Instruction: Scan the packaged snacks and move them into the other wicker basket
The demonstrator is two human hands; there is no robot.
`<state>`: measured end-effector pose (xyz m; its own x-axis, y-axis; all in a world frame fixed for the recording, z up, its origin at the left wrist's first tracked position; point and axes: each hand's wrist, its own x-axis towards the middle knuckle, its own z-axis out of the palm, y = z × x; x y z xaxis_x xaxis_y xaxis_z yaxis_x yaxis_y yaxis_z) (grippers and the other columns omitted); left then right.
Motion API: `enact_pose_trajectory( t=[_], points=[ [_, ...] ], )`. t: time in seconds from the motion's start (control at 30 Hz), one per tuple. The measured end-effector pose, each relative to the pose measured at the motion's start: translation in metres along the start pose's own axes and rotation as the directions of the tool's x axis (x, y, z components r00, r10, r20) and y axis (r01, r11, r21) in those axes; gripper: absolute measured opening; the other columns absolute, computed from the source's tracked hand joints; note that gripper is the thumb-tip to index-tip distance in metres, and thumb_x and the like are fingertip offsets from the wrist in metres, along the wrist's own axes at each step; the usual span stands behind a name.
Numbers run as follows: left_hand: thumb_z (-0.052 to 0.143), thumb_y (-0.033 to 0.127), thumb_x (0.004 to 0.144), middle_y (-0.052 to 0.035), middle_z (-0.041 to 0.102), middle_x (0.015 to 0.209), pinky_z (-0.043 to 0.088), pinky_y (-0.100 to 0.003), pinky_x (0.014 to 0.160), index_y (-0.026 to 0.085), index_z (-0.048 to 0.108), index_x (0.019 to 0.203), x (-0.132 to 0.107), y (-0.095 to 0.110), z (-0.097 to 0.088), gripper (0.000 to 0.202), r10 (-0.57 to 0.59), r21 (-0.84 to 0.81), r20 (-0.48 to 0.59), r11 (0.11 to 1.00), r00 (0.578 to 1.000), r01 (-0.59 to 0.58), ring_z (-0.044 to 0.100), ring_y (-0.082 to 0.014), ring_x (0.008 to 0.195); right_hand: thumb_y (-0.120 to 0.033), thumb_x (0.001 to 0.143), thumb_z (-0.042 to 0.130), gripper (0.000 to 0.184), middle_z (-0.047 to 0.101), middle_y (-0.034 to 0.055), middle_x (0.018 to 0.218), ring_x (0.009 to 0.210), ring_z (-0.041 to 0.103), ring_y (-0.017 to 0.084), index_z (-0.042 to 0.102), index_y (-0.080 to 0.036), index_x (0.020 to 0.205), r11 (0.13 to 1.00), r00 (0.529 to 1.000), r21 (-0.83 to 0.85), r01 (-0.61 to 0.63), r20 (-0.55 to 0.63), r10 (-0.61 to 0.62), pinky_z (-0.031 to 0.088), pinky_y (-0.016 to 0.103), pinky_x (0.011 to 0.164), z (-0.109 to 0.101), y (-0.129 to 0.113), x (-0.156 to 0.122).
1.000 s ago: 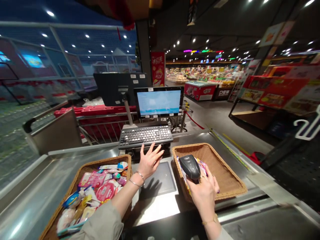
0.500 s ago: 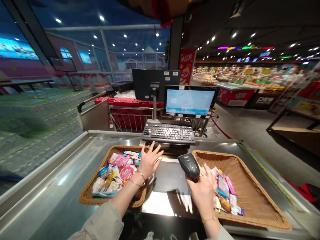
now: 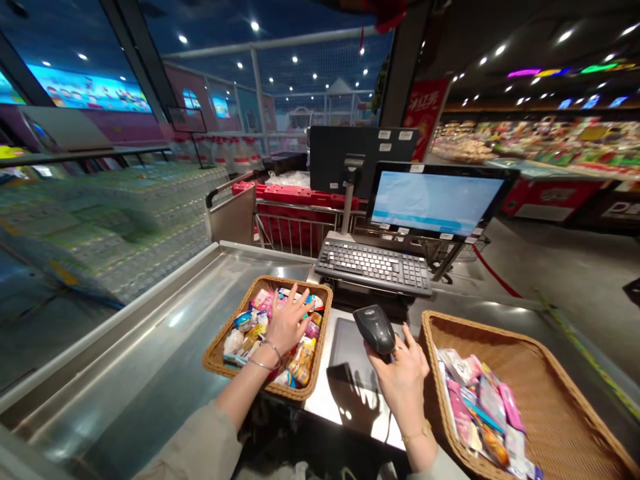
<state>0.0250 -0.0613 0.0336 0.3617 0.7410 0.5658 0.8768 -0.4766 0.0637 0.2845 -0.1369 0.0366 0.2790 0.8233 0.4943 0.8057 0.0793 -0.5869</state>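
My left hand (image 3: 286, 325) is over the left wicker basket (image 3: 212, 361), fingers spread above the snack packets (image 3: 260, 333) inside it. I cannot tell whether the fingertips touch any packet. In my right hand (image 3: 401, 373) is a black barcode scanner (image 3: 374, 329), its head pointing up and left above the grey scale plate (image 3: 340, 347). Right of that hand stands a larger wicker basket (image 3: 555, 400), with several colourful packets (image 3: 483, 400) heaped along its left side.
A black keyboard (image 3: 375, 263) lies behind the scale, below a lit screen (image 3: 437, 201) and a second monitor (image 3: 360, 160) seen from the back. The steel counter (image 3: 165, 353) has a raised left edge. A metal cart (image 3: 295, 223) stands behind.
The view has turned left, so the surroundings sit further right. My left hand has moved from the basket's right edge to over its packets. My right hand still holds the scanner.
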Motion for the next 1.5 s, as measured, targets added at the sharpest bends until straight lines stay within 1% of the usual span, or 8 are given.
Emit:
enact_pose_trajectory(
  t=[0.4, 0.63, 0.73, 0.83, 0.93, 1.03, 1.27, 1.5],
  points=[
    [0.058, 0.028, 0.085, -0.0068, 0.052, 0.143, 0.007, -0.071, 0.113, 0.033, 0.062, 0.124, -0.044, -0.065, -0.002, 0.039, -0.121, 0.114, 0.093, 0.987, 0.988, 0.110, 0.031, -0.0332, 0.143, -0.045, 0.076, 0.059, 0.028, 0.071, 0.0077, 0.111, 0.133, 0.041, 0.032, 0.070, -0.023, 0.090, 0.996, 0.994, 0.090, 0.024, 0.108, -0.034, 0.022, 0.052, 0.109, 0.021, -0.014, -0.002],
    [0.062, 0.031, 0.083, -0.0090, 0.053, 0.143, 0.006, -0.073, 0.111, 0.031, 0.067, 0.115, -0.051, -0.083, 0.001, 0.032, -0.164, 0.140, 0.192, 0.981, 0.968, 0.138, 0.027, -0.0351, 0.144, -0.041, 0.075, 0.059, 0.025, 0.070, 0.0046, 0.114, 0.135, 0.039, 0.031, 0.070, -0.024, 0.090, 0.996, 0.988, 0.088, 0.016, 0.151, -0.029, 0.019, 0.053, 0.111, 0.025, -0.017, -0.003],
    [0.062, 0.033, 0.083, -0.0071, 0.055, 0.141, 0.002, -0.073, 0.111, 0.033, 0.070, 0.108, -0.051, -0.079, -0.001, 0.026, -0.154, 0.108, 0.231, 0.985, 0.961, 0.132, 0.025, -0.0352, 0.145, -0.041, 0.077, 0.058, 0.025, 0.070, 0.0060, 0.114, 0.135, 0.039, 0.031, 0.070, -0.023, 0.090, 0.997, 0.989, 0.071, 0.026, 0.144, -0.037, 0.021, 0.052, 0.110, 0.026, -0.018, -0.003],
    [0.061, 0.039, 0.085, -0.0029, 0.056, 0.140, -0.004, -0.071, 0.111, 0.035, 0.073, 0.101, -0.053, -0.067, -0.005, 0.020, -0.106, 0.030, 0.334, 0.994, 0.937, 0.102, 0.024, -0.0349, 0.145, -0.042, 0.077, 0.058, 0.027, 0.070, 0.0071, 0.113, 0.134, 0.040, 0.031, 0.070, -0.022, 0.092, 0.998, 0.990, 0.063, 0.028, 0.134, -0.036, 0.023, 0.051, 0.109, 0.028, -0.019, -0.003],
    [0.063, 0.049, 0.083, -0.0001, 0.050, 0.146, -0.010, -0.068, 0.111, 0.038, 0.072, 0.103, -0.055, -0.055, -0.010, 0.025, -0.009, -0.063, 0.487, 0.997, 0.873, 0.045, 0.019, -0.0352, 0.147, -0.042, 0.075, 0.060, 0.027, 0.070, 0.0061, 0.112, 0.134, 0.041, 0.032, 0.071, -0.023, 0.091, 0.997, 0.990, 0.067, 0.027, 0.139, -0.036, 0.023, 0.052, 0.110, 0.028, -0.021, -0.002],
    [0.068, 0.049, 0.078, 0.0014, 0.046, 0.149, -0.013, -0.069, 0.109, 0.040, 0.072, 0.105, -0.053, -0.048, -0.016, 0.028, 0.038, -0.103, 0.586, 0.994, 0.809, 0.028, 0.015, -0.0367, 0.147, -0.040, 0.074, 0.061, 0.026, 0.071, 0.0057, 0.111, 0.134, 0.041, 0.033, 0.071, -0.023, 0.091, 0.997, 0.988, 0.071, 0.025, 0.148, -0.035, 0.024, 0.053, 0.110, 0.029, -0.023, -0.001],
    [0.075, 0.046, 0.071, 0.0021, 0.052, 0.144, -0.014, -0.069, 0.110, 0.037, 0.074, 0.094, -0.045, -0.028, -0.006, 0.025, 0.143, -0.128, 0.681, 0.989, 0.718, -0.075, 0.020, -0.0367, 0.146, -0.040, 0.075, 0.061, 0.024, 0.072, 0.0080, 0.106, 0.133, 0.042, 0.034, 0.071, -0.022, 0.087, 0.995, 0.986, 0.090, 0.046, 0.154, -0.060, 0.029, 0.053, 0.106, 0.028, -0.028, -0.001],
    [0.077, 0.047, 0.067, -0.0041, 0.058, 0.137, -0.010, -0.070, 0.111, 0.028, 0.075, 0.080, -0.046, -0.014, 0.012, 0.023, 0.097, -0.028, 0.739, 0.993, 0.667, -0.113, 0.027, -0.0381, 0.143, -0.039, 0.073, 0.061, 0.027, 0.071, 0.0075, 0.111, 0.133, 0.042, 0.033, 0.072, -0.023, 0.092, 0.995, 0.988, 0.094, 0.015, 0.151, -0.029, 0.025, 0.054, 0.109, 0.026, -0.020, -0.003]
  ],
)
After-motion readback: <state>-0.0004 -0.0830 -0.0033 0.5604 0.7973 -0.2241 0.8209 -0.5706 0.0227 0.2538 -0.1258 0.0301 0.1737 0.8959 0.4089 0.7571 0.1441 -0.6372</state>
